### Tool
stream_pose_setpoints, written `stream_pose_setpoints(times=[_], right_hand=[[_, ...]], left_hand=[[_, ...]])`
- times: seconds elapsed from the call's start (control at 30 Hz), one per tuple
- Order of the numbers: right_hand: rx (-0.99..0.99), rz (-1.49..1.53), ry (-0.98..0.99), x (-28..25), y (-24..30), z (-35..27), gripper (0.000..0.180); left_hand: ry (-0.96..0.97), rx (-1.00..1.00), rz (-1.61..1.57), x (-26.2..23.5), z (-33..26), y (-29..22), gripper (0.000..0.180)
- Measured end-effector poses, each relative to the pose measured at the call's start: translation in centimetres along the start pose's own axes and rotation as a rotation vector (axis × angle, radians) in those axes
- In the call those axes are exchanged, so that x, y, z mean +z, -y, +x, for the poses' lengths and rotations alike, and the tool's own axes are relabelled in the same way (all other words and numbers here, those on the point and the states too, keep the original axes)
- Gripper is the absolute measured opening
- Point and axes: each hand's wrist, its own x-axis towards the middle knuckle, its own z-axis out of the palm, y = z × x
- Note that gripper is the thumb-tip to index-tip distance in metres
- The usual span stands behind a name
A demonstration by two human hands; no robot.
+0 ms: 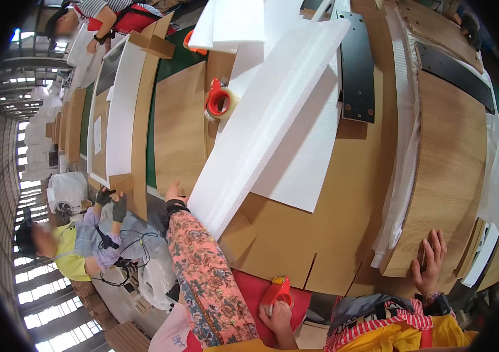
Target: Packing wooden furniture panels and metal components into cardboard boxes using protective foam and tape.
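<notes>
My left hand [277,317], low in the middle of the head view, is closed round a red tape dispenser [283,288] with a yellow tip. Some of its fingers are hidden. To the right, my right hand [430,262] lies with its fingers spread on the near end of a long wood-grain panel [452,158]. A dark plate [457,73] with holes crosses the panel's far end. White foam wrap [401,158] runs along its left edge. Between my hands and beyond them lies a flat brown cardboard sheet [343,234].
A long white foam strip [267,123] slants over the table beside a co-worker's floral sleeve [211,281]. Another tape dispenser [217,102], a wood panel [179,129] and a dark plate [358,67] lie farther off. Another co-worker [73,246] with gloves handles a cardboard-edged package [123,111] at left.
</notes>
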Motion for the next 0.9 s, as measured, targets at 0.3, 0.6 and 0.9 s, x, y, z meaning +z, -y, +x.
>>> stream_pose_setpoints(times=[0.3, 0.6, 0.9], right_hand=[[-0.01, -0.037, 0.006, -0.2, -0.1, 0.0, 0.061], [-0.03, -0.003, -0.031, -1.9, 0.0, -0.6, 0.064], [-0.063, 0.26, -0.129, -2.8, -3.0, -1.1, 0.056]], left_hand=[[-0.034, 0.177, -0.323, 1.2, -3.6, 1.6, 0.041], [0.151, 0.527, -0.497, 8.8, -18.9, -10.9, 0.018], [0.21, 0.807, -0.585, 11.5, -36.1, -1.9, 0.044]])
